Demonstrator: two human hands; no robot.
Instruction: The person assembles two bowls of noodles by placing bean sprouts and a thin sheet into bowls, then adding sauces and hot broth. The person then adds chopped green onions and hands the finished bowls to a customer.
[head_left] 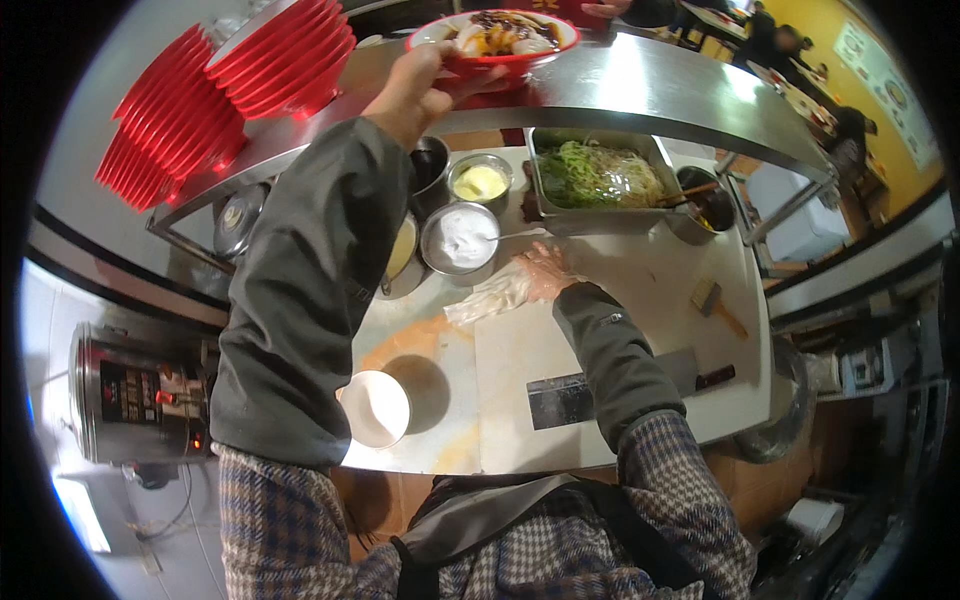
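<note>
My left hand [412,92] reaches up to the steel shelf and grips the near left side of a red bowl [530,66]. Pale food under dark and orange sauce fills this bowl. On the worktop, my right hand [550,272] presses on a crumpled white cloth [493,297], its fingers partly hidden in the folds. Just left of the cloth stands a metal bowl of white powder [463,238] with a spoon in it. A cleaver [558,402] lies under my right forearm, its dark handle toward the right.
Stacked red bowls [180,105] stand at the left end of the steel shelf [660,85]. Below it are a steel tray [600,222] of shredded greens and a pot [697,233] with utensils. A brush [717,305] lies at right; a white bowl [378,408] stands near the front edge.
</note>
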